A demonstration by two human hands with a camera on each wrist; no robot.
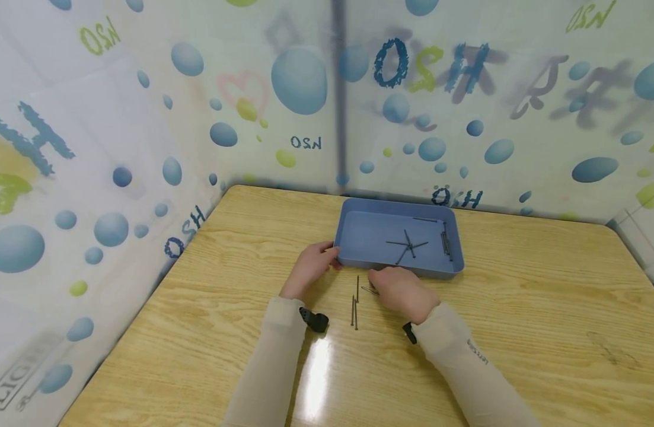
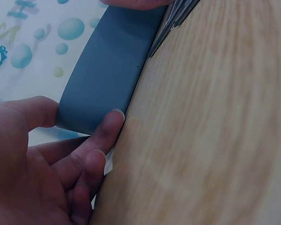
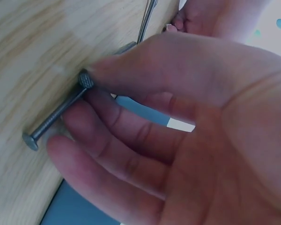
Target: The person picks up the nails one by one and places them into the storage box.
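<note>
At the near left corner of a blue tray [image 1: 366,231], my left hand [image 1: 312,268] grips the plastic, thumb on one side and fingertips along the outer wall near the table, as the left wrist view shows. Just in front of the tray, my right hand [image 1: 405,289] pinches a dark metal nail [image 3: 85,78] by its head end between thumb and fingers. A second nail head [image 3: 30,141] shows by its fingertips, close over the table. Left of this hand, several loose nails [image 1: 356,314] lie on the wood.
Inside the tray, several nails [image 1: 408,244] lie crossed in the middle, and more nails [image 1: 446,243] line its right wall. The wooden table [image 1: 540,332] reaches back to a printed wall covering [image 1: 300,166] with bubbles and letters.
</note>
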